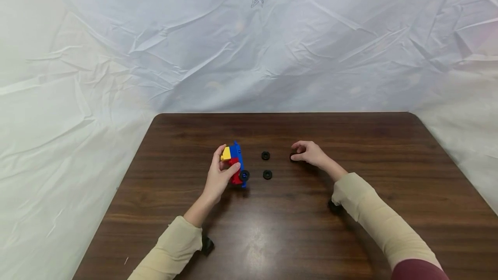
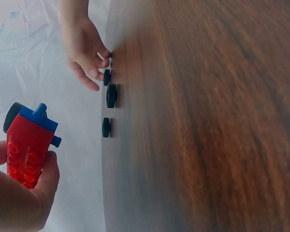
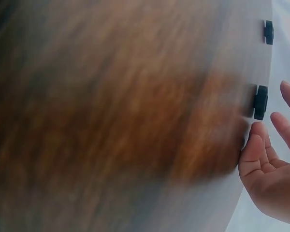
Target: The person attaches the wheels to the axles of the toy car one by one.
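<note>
In the head view my left hand (image 1: 219, 176) grips a toy car (image 1: 235, 163) of red, blue and yellow building blocks, tilted above the table. A black wheel (image 1: 244, 175) sits on the car's side. The left wrist view shows red studs and a bare blue stub (image 2: 40, 113) on the car. My right hand (image 1: 309, 154) is down at the table, thumb and finger pinching a small black wheel (image 1: 292, 157), mostly covered by the fingers. Between the hands lie two loose black wheels, a far wheel (image 1: 266, 155) and a near wheel (image 1: 267, 174).
The dark wooden table (image 1: 272, 228) has rounded far corners. A pale creased cloth (image 1: 272, 64) with upside-down lettering hangs behind it and along both sides. Dark wrist cameras sit under both sleeves, a left one (image 1: 207, 245) and a right one (image 1: 334, 206).
</note>
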{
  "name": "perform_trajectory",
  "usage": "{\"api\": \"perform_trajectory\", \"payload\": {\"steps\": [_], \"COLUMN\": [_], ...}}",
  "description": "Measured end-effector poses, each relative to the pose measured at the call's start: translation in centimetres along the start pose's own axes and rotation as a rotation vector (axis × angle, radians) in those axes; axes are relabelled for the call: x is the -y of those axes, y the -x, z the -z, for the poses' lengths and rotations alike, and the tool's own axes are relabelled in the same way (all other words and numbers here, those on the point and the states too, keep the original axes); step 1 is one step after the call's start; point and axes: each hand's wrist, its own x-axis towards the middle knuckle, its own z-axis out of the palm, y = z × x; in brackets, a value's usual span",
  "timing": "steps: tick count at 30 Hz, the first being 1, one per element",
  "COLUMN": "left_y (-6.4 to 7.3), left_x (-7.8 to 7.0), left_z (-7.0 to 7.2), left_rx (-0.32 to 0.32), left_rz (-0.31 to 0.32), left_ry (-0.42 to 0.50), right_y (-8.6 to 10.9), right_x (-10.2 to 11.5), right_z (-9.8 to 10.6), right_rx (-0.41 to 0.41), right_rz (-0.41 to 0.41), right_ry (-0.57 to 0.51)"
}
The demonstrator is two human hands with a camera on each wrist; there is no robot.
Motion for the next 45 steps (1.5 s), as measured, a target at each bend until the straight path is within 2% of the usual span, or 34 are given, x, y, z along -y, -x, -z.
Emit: {"api": "perform_trajectory", "payload": {"steps": [7, 15, 21, 25, 30, 38, 45], "left_y": [0.0, 0.0, 0.1, 0.1, 0.2, -1.0, -1.0], "left_x": [-0.1, -0.1, -0.1, -0.2, -0.2, 1.9, 2.2], "left_z": [0.0, -0.1, -0.1, -0.2, -0.4, -0.6, -1.1], "left_rx": [0.003, 0.000, 0.002, 0.004, 0.011, 0.018, 0.031], "left_rz": [-0.001, 0.009, 0.011, 0.017, 0.011, 0.005, -0.028], "left_ry": [-0.010, -0.011, -0.005, -0.007, -0.004, 0.012, -0.006], "right_y": [-0.1, -0.2, 0.1, 0.4, 1.0, 1.9, 2.6], "right_x": [0.1, -0.1, 0.1, 0.8, 2.6, 5.6, 8.0], "right_z": [-0.5, -0.8, -0.5, -0.2, -0.2, -1.0, -2.6], "right_rx": [0.015, 0.009, -0.001, -0.031, -0.063, -0.073, -0.118], "right_rz": [0.036, 0.039, 0.054, 0.103, 0.175, 0.249, 0.337], "right_ry": [0.189, 0.258, 0.180, 0.096, 0.022, -0.077, -0.093]}}
